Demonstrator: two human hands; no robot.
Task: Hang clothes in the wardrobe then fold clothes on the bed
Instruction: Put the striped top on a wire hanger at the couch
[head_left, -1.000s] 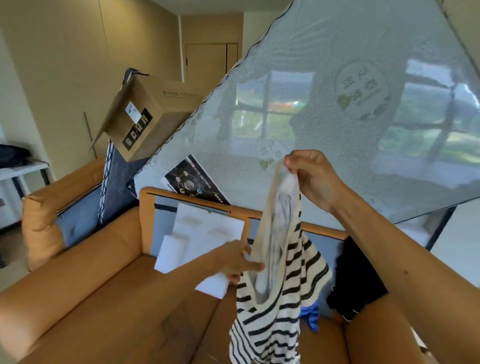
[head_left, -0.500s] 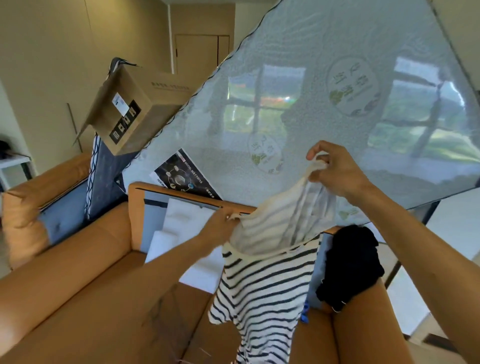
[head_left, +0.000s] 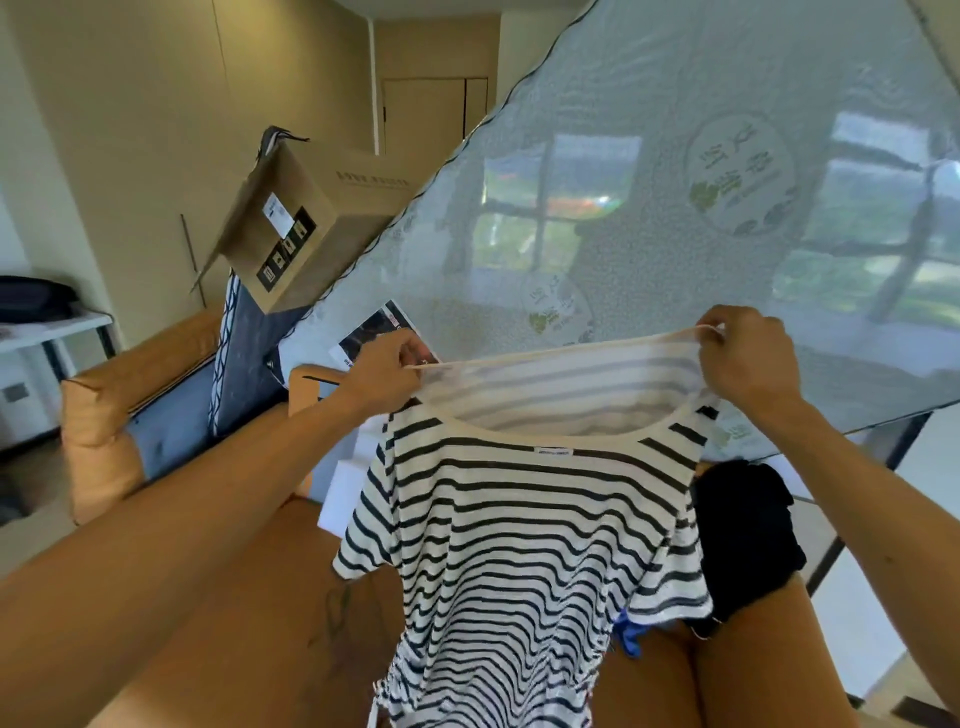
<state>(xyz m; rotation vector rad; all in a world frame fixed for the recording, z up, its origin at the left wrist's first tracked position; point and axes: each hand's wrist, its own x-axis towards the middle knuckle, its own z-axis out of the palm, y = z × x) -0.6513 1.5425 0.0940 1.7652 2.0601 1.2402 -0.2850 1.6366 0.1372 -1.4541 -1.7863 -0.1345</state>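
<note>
Room: beige panelled walls (head_left: 130, 130) and a closed door (head_left: 431, 119) at the far end. A plastic-wrapped mattress (head_left: 675, 218) leans tilted across the right of the view, with window reflections on its wrap. Below it stand parts of a tan padded bed frame (head_left: 98, 415). A white table (head_left: 52, 327) stands at the left edge, with a dark bundle on it.

Container: one cardboard box (head_left: 311, 223), tilted, resting against the mattress's edge with a flap hanging open (contents not visible).

Task item: the striped T-shirt (head_left: 519, 545) hangs in the air in front of the mattress and above the frame, neck uppermost. The left hand (head_left: 387, 374) and right hand (head_left: 748, 358) each pinch the far edge of the cream neckband between thumb and curled fingers. They stretch the neck opening wide between them.

Other: a black garment (head_left: 743, 540) is draped over the frame's right-hand panel, just beside the shirt's sleeve. A printed leaflet (head_left: 374, 332) lies against the mattress behind the left hand.
</note>
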